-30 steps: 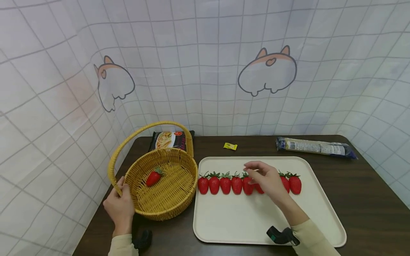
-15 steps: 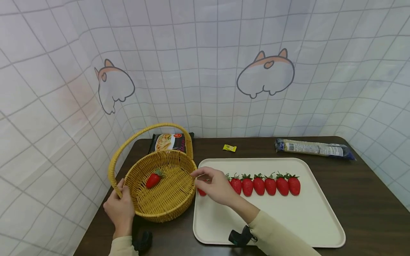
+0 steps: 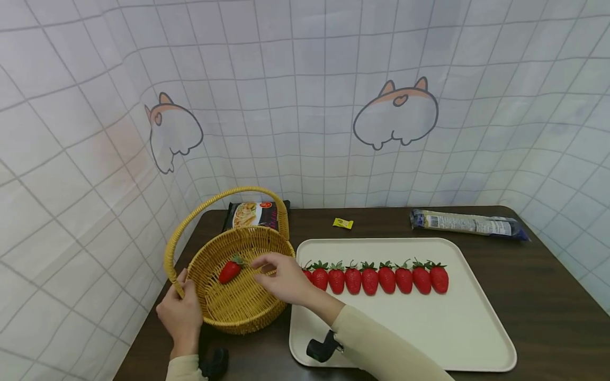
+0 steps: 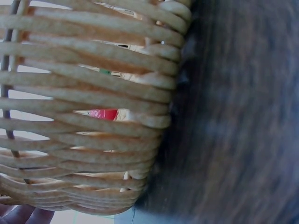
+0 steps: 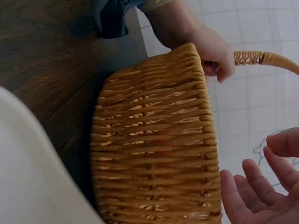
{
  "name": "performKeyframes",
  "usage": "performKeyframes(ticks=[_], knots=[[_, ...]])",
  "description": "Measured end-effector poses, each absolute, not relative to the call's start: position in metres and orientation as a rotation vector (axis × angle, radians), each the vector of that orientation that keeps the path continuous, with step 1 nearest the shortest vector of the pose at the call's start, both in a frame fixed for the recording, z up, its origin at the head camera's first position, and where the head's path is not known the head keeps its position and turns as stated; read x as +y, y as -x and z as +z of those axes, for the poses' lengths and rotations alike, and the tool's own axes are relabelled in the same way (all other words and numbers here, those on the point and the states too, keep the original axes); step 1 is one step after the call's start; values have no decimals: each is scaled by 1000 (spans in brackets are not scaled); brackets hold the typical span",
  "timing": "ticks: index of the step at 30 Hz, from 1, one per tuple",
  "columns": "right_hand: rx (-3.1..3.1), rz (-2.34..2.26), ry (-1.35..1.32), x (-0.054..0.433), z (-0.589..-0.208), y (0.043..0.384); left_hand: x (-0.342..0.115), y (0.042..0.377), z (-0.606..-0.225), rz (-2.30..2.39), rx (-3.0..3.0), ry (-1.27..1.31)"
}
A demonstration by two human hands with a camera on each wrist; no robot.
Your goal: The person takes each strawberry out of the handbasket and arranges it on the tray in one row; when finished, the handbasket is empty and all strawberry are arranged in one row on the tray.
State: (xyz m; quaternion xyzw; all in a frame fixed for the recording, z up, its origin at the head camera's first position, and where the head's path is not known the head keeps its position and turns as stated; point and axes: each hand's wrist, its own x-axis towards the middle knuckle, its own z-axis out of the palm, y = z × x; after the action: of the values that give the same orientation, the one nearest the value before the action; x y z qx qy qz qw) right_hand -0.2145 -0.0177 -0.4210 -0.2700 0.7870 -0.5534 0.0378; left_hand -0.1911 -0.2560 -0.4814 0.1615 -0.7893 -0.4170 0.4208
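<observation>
A round yellow wicker basket (image 3: 248, 317) with a tall arched handle stands at the left. In it lies one red strawberry (image 3: 230, 271) with a green leafy top. My left hand (image 3: 181, 312) grips the basket at its left side, where the handle meets the rim. My right hand (image 3: 286, 278) is over the basket's right rim, reaching above its inside. In the right wrist view its fingers (image 5: 254, 184) are loosely bent, with nothing between them and the thumb. Several strawberries (image 3: 369, 279) lie in a row on the white tray (image 3: 395, 330), leaves toward the back; the right hand partly covers the leftmost.
Behind the basket lies a dark food packet (image 3: 252, 214) with a noodle picture. A small yellow wrapped candy (image 3: 343, 223) is behind the tray. At the back right lies a long clear-and-blue packet (image 3: 469, 224). All are on a dark wooden table (image 3: 548, 296), with a gridded white curtain behind.
My right hand has moved left from above the strawberry row to over the basket, uncovering the strawberries at the right. The left hand has kept its grip on the basket.
</observation>
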Motion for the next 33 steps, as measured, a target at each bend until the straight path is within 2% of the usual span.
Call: performKeyframes(ticks=[16,24,33], knots=[[2261,-1640,720,-69,-424,248,-256,194,-480,-1046,-1961,-418],[2070,-1759,502,-75,-435,266,-256,192,-481,-1043,-1989,-465],[2191,-1673,457,-81,-443,275,-256,191,-482,-1059,-1979,-445]])
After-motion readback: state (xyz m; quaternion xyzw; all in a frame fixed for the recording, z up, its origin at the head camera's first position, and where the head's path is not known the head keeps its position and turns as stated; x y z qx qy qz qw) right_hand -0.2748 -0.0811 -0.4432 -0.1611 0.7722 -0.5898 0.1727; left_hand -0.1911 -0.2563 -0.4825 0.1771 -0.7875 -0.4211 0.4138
